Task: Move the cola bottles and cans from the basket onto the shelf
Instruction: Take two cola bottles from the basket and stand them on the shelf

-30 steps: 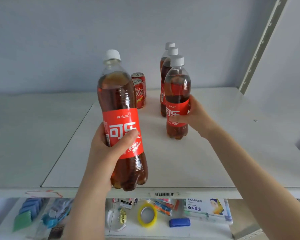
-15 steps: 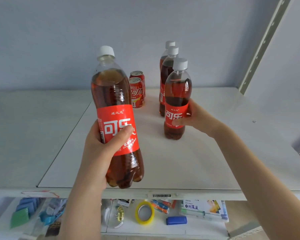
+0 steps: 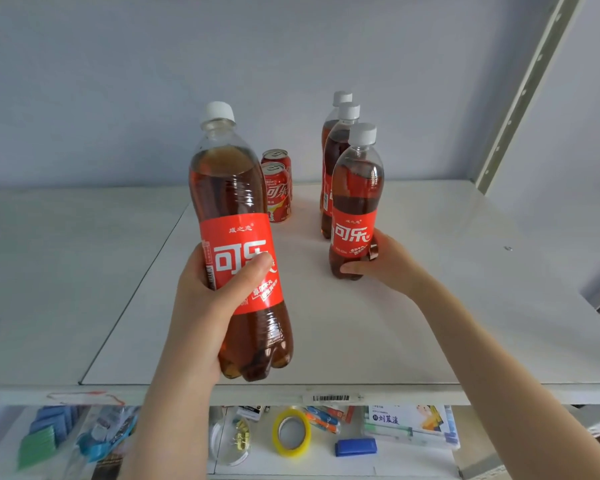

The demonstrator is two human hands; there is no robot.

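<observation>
On the shelf point(image 3: 430, 323), each hand grips 1 cola bottle

Left hand point(image 3: 215, 299) and right hand point(image 3: 388, 261) are bare, as are both forearms point(image 3: 499, 375) up to the frame edge

Right hand point(image 3: 383, 263) slid down from the label to the base of the front bottle point(image 3: 355, 202) standing on the shelf point(image 3: 430, 323). The bottle's label turned to face the camera more squarely.

Four cola bottles point(image 3: 355, 202), two upright cans point(image 3: 277, 197)
</observation>
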